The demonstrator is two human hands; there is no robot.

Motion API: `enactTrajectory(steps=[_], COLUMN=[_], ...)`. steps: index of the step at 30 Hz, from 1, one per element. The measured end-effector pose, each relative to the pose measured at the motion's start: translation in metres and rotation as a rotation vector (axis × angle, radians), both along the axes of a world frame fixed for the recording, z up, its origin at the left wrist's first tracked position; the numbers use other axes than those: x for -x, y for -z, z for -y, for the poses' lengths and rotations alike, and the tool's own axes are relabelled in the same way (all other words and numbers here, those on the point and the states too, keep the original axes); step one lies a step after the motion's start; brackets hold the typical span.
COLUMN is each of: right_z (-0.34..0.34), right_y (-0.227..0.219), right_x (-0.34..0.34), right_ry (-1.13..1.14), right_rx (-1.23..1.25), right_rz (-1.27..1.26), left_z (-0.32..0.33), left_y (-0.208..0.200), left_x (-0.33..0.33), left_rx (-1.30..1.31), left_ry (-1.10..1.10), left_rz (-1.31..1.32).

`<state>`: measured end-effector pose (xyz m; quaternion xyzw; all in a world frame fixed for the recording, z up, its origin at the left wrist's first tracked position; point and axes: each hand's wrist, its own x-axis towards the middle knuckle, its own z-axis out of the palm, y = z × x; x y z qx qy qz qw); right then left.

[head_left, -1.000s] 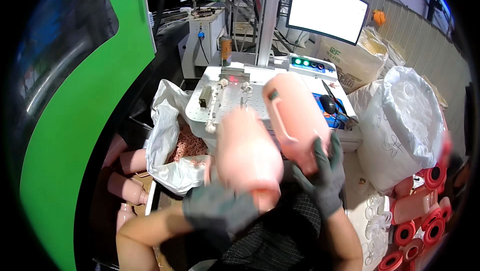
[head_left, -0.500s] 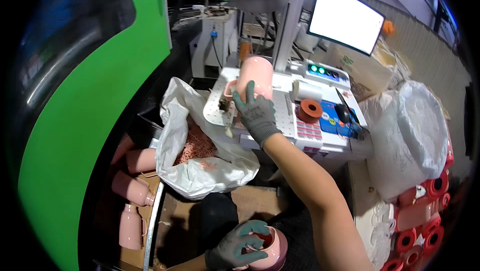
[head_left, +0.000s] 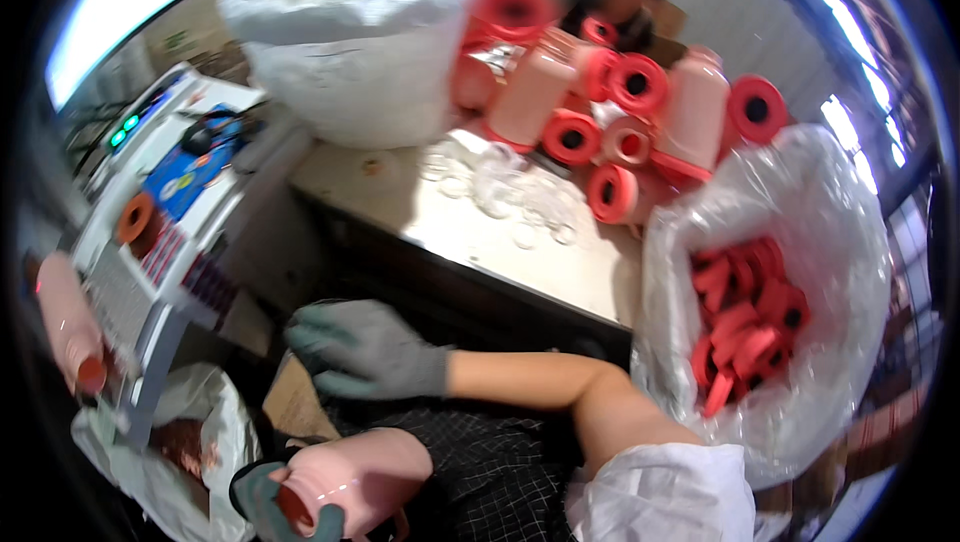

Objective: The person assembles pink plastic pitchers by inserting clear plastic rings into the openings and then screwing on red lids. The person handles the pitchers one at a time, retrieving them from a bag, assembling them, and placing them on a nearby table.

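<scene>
My left hand [head_left: 272,504], in a grey-green work glove, grips a pink flask body [head_left: 375,477] at its neck. The flask lies tilted over my lap, its round mouth toward the lower left. My right hand [head_left: 365,350], gloved the same way, hovers above my lap, back upward. Its fingers are loosely bent and apart from the thumb, with nothing visible in them; the palm side is hidden. Another pink flask body [head_left: 70,317] lies on the white machine table [head_left: 150,337] at the left, apart from both hands.
A white bench [head_left: 590,287] ahead holds clear rings [head_left: 525,227] and several pink flasks [head_left: 690,107] with red parts. A clear-lined bag [head_left: 840,332] of red pieces stands right, a white sack [head_left: 350,72] at the back. Below the machine sits a shavings bag [head_left: 225,442]. A person [head_left: 630,2] is beyond.
My view has swung to the right. My right hand has left the flask on the machine table and come back over my lap. My left hand still holds its flask, now tilted.
</scene>
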<state>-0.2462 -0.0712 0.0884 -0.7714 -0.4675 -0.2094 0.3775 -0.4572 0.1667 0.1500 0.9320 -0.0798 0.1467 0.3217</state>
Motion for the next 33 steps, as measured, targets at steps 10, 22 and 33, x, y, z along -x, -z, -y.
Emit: enactTrajectory(steps=[10, 22, 33], right_z=[0.481, 0.486, 0.126], right_y=[-0.055, -0.104, -0.075], right_x=[0.132, 0.063, 0.012], right_ry=[1.775, 1.422, 0.163], right_rx=[0.999, 1.56, -0.126], right_rz=[-0.324, -0.694, -0.45], left_z=[0.003, -0.042, 0.042], left_y=[0.016, -0.003, 0.119], left_x=[-0.034, -0.007, -0.028], left_rx=[-0.03, 0.255, 0.857], left_ry=[-0.05, -0.355, -0.46], left_rz=[-0.094, -0.134, 0.163])
